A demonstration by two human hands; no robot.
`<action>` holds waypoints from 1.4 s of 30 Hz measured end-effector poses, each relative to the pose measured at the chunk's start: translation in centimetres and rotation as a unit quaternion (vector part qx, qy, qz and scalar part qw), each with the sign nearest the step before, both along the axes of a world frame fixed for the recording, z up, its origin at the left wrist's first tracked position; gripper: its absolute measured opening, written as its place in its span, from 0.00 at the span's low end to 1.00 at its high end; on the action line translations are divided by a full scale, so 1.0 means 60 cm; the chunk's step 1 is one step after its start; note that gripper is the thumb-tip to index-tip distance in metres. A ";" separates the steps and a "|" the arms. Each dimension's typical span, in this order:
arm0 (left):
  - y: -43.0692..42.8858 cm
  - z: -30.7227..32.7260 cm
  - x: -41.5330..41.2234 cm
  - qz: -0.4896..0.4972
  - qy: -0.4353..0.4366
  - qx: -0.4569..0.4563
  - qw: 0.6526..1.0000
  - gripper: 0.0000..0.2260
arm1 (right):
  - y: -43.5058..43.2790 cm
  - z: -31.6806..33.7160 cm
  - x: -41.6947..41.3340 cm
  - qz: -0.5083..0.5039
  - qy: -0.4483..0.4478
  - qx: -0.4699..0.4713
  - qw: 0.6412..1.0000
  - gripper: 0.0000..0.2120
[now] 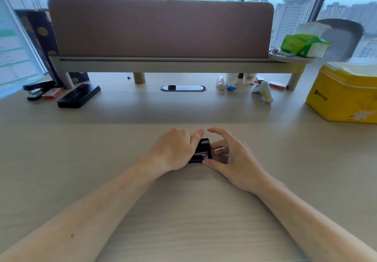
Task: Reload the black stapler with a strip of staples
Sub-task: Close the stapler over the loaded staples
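A small black stapler point(202, 149) lies on the light wooden desk point(102, 159) in the middle of the view. My left hand point(175, 149) covers its left part and grips it, thumb resting on top. My right hand point(230, 155) is at the stapler's right end, thumb and fingers touching that end, index finger raised. A bit of metal shows at the stapler's right end. Whether a strip of staples is in my fingers I cannot tell. A red staple box point(52, 93) lies at the far left beside another black stapler point(36, 89).
A black flat case point(78, 95) lies at the back left. A raised shelf with a brown screen point(161, 29) spans the back. A yellow tin point(344, 94) stands at the right, a white controller point(263, 91) and small bottles point(221, 82) under the shelf.
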State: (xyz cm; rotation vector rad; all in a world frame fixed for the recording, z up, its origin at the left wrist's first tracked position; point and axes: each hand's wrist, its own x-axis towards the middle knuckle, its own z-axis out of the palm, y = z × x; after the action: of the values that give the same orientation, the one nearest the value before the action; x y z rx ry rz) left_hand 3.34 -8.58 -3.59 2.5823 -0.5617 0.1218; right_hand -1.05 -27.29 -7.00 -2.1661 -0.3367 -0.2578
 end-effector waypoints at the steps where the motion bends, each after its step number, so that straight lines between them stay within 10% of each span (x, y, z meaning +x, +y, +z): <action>1: 0.000 -0.001 0.000 0.000 -0.001 0.000 1.000 0.30 | 0.000 0.000 0.000 0.000 0.002 0.000 1.000 0.35; 8: 0.004 -0.005 0.001 -0.013 -0.026 -0.036 0.999 0.29 | 0.000 0.001 0.000 -0.003 -0.020 -0.016 1.000 0.34; 14: 0.060 0.002 -0.026 -0.076 -0.094 -0.089 0.989 0.07 | 0.000 0.007 -0.010 -0.005 -0.022 -0.066 0.998 0.34; 24: 0.128 -0.011 -0.038 -0.106 -0.002 -0.089 0.990 0.13 | 0.002 0.016 -0.019 -0.007 0.028 -0.292 0.956 0.47; 42: 0.122 0.006 0.168 0.120 -0.070 -0.142 0.980 0.14 | 0.033 0.027 0.055 0.019 0.090 -0.349 0.933 0.50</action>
State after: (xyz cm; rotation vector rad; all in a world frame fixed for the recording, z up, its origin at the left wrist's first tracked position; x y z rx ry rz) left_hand 13.44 -1.26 -3.23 2.3614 -0.2552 0.4364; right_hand 2.28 -25.30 -5.36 -2.8531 -0.4066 0.1108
